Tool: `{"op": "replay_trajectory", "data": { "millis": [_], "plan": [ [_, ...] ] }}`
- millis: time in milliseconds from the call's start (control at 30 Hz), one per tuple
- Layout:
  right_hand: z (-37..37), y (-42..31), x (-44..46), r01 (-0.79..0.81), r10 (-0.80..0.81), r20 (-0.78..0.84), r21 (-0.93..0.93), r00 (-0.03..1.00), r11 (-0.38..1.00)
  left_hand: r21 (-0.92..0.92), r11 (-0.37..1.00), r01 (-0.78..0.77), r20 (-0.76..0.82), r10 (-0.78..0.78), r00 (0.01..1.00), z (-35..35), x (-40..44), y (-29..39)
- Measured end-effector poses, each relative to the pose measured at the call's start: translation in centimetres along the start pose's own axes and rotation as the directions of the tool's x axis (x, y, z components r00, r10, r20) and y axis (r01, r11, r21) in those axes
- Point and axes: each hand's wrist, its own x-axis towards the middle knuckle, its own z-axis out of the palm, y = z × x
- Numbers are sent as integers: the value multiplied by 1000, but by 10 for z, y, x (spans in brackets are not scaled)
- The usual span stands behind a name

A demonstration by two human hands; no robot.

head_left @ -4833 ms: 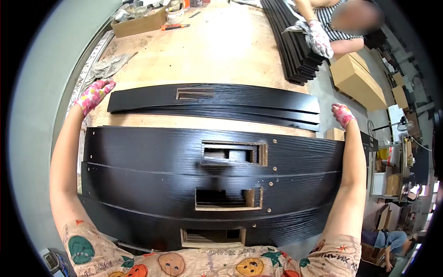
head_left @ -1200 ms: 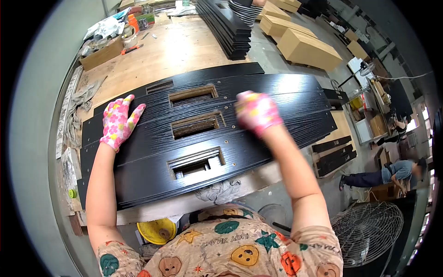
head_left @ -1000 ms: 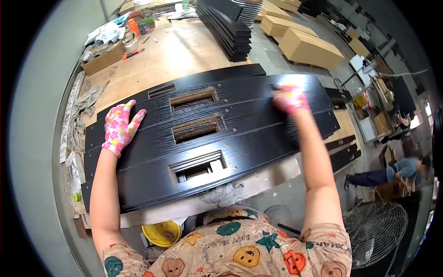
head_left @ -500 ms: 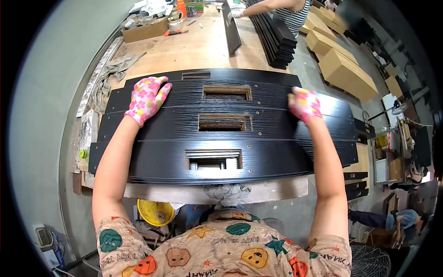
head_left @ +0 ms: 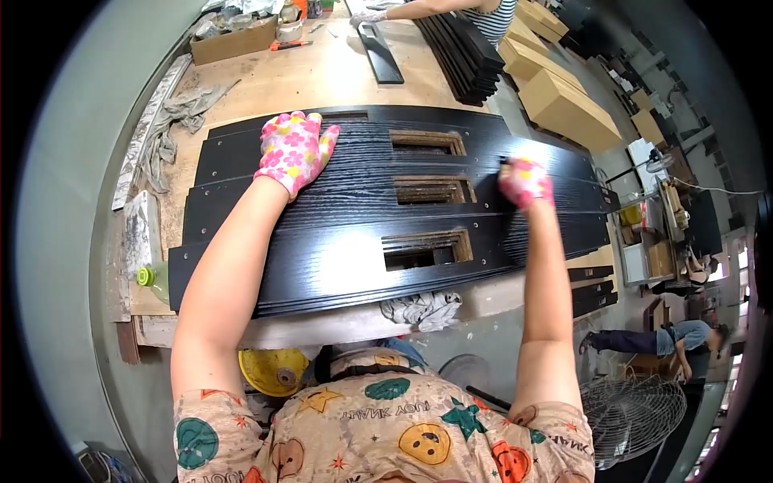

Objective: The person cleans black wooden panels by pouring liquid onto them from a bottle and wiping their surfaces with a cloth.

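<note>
Several black wood-grain panels [head_left: 330, 253] lie overlapping in stepped rows before me, each visible row with a rectangular cut-out [head_left: 427, 249]. My left hand [head_left: 291, 154], in a pink flowered glove, rests on the panels left of the far cut-outs, fingers flat and thumb apart. Over the right part of the panels is my right hand [head_left: 527, 183], in a matching glove, slightly blurred with its fingers curled closed. A small dark bit shows at its fingertips, but I cannot make out what it is. Small round holes dot the panels near the cut-outs and left ends.
A co-worker's gloved hand [head_left: 369, 18] touches a separate black panel [head_left: 380, 56] beside a stack of dark panels [head_left: 463, 60]. A grey rag [head_left: 423, 310] hangs at the near edge. Cardboard boxes [head_left: 568, 109] stand right; a green-capped bottle [head_left: 146, 277] is left.
My left hand has shifted right across the panels. My right hand stays over the right side, still closed. The view has turned slightly, and the co-worker's panel now lies flatter.
</note>
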Motion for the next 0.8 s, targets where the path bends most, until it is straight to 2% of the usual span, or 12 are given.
{"op": "replay_trajectory", "data": {
  "millis": [100, 167, 233, 300, 367, 433, 533, 567, 633, 667, 767, 800],
  "plan": [
    [-3, -105, -41, 312, -309, 63, -57, 949, 948, -19, 1000, -8, -11, 8, 1000, -2, -1, -2],
    [4, -78, -27, 312, -315, 58, 55, 947, 949, -29, 999, -35, -28, 34, 999, -2, -3, -1],
    [-7, -23, -10, 21, -29, 133, 62, 991, 998, -22, 1000, 6, -22, -7, 1000, -9, -5, 2],
    [-20, -9, -12, -72, 25, 234, 195, 972, 978, -27, 1000, -10, 0, 10, 1000, -3, 1, -1],
    [-14, -38, -29, 291, -297, 134, 61, 945, 955, 14, 999, -31, -70, 31, 997, 1, -1, -2],
    [-24, -50, -39, 294, -304, 193, 77, 933, 953, -25, 999, -30, -30, 29, 999, 0, 1, -2],
    [-21, 0, 3, 12, -47, 234, 148, 971, 989, -11, 1000, -1, -26, 1, 1000, -4, 1, 1],
    [-13, 3, 6, 14, -49, 236, 148, 971, 989, 4, 1000, 10, -18, -10, 1000, -4, -1, 2],
    [0, -31, -8, 424, -421, 56, -43, 905, 905, -18, 1000, -5, -10, 5, 1000, -6, -1, 1],
    [-5, -61, -16, 413, -405, 193, -2, 894, 911, -27, 1000, -6, -10, 6, 1000, -4, 0, 0],
    [-6, -60, -12, 489, -491, 189, 59, 851, 870, -51, 999, -13, -19, 12, 1000, -1, 0, -1],
    [-15, -43, -11, 292, -282, 221, -15, 934, 956, -61, 998, -1, -6, 0, 1000, 1, 0, -2]
  ]
}}
